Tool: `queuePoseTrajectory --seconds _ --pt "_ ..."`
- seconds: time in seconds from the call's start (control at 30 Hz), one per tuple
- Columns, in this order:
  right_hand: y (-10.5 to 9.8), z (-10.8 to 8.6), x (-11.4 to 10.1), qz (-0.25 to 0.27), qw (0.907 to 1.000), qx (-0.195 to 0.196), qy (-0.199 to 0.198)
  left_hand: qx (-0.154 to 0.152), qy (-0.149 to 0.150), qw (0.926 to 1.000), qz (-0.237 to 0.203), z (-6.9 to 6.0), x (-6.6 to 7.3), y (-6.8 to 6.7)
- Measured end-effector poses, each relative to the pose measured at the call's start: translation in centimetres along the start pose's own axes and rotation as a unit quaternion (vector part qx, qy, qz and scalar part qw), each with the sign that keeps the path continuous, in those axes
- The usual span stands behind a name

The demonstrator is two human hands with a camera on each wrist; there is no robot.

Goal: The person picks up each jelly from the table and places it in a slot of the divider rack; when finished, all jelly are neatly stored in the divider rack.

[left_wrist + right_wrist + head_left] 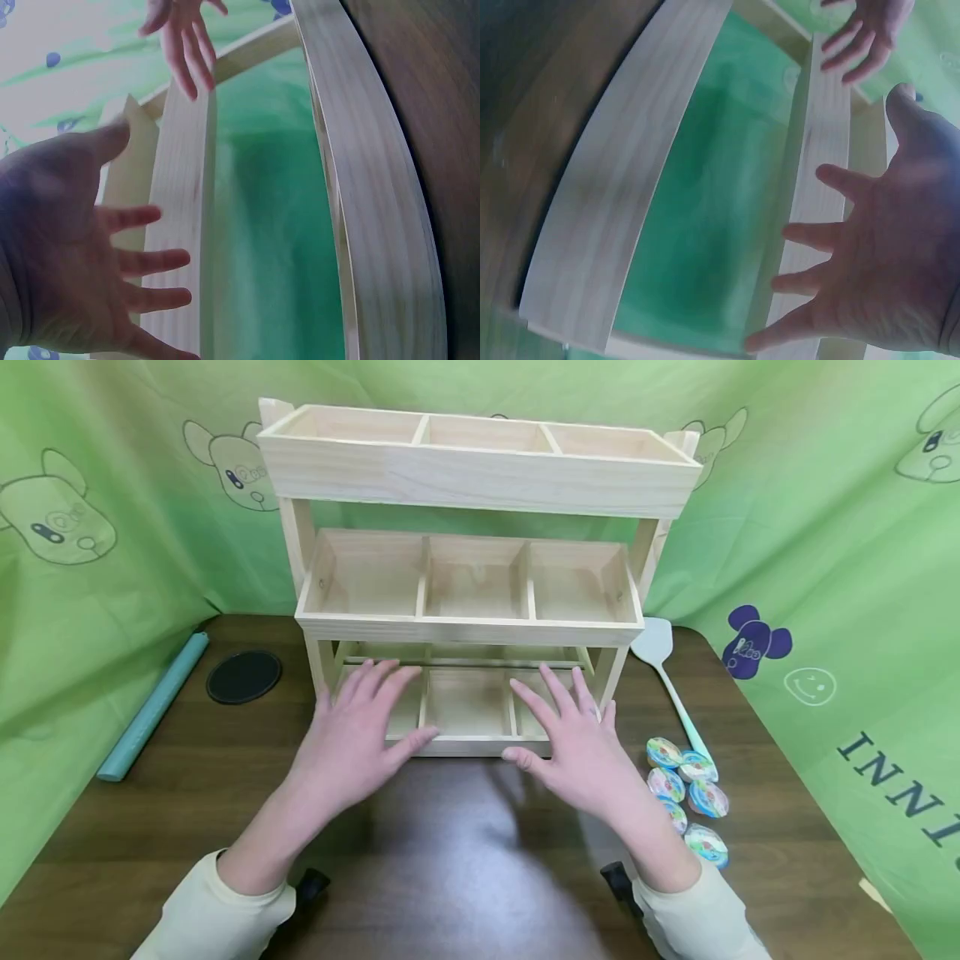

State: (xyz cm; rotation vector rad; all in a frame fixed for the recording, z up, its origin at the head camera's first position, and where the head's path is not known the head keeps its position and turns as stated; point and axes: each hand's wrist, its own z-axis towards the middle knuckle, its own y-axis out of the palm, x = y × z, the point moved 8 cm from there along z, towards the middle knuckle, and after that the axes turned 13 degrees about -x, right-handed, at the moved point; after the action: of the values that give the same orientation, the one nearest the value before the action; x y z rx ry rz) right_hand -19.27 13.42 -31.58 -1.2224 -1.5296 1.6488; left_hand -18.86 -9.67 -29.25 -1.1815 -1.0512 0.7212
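- A three-tier wooden rack (480, 478) is standing upright along the far edge of the desk (450, 860), about midway between its far corners.
- The top and middle tiers are each showing three compartments, and a thin bar is running across the bottom tier.
- The person's left hand (352, 739) is hovering before the left part of the bottom tier, released, its fingers spreading and holding nothing.
- The right hand (581, 747) is hovering before the right part of that tier, likewise released, fingers fanning apart, palm facing the rack in the right wrist view.
- A teal roll (153, 706) is lying slantwise by the desk's left edge.
- A round black mat (244, 677) is lying between that roll and the rack, near the far left corner.
- A spatula (672, 693) is lying near the far right corner, its pale blade pointing toward the far edge.
- Six small lidded cups (666, 785) are sitting in a cluster toward the right edge, some beside the spatula's handle end.
- A printed green cloth (825, 560) is hanging behind the desk.
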Motion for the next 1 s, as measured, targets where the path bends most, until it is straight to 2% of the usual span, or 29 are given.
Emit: queuePoseTrajectory --seconds 0.17,0.3,0.43,0.53,0.67,0.83,1.0 --pt "-0.4 -0.3 1.6 0.020 0.9994 -0.019 0.020 0.052 -0.025 0.9947 -0.086 0.0 -2.2 -1.3" --pt "-1.1 -0.8 3.4 0.033 0.9979 -0.037 0.043 0.082 -0.060 0.9871 -0.124 -0.1 -4.4 -2.2" --pt "-1.9 -1.5 5.5 0.041 0.9951 -0.050 0.075 0.137 -0.078 0.9745 -0.160 0.0 -6.7 -2.9" --pt "-2.5 -1.8 6.7 0.054 0.9943 -0.048 0.078 0.172 -0.086 0.9639 -0.184 0.3 -8.3 -2.9" --pt "-2.9 -2.2 8.2 0.066 0.9927 -0.051 0.088 0.177 -0.103 0.9572 -0.205 0.7 -9.8 -2.4" --pt "-3.2 -2.9 10.3 0.077 0.9879 -0.059 0.121 0.172 -0.132 0.9513 -0.219 1.0 -11.4 -1.8" --pt "-3.0 -3.3 12.6 0.089 0.9833 -0.077 0.139 0.142 -0.151 0.9432 -0.259 1.3 -12.8 -0.8"
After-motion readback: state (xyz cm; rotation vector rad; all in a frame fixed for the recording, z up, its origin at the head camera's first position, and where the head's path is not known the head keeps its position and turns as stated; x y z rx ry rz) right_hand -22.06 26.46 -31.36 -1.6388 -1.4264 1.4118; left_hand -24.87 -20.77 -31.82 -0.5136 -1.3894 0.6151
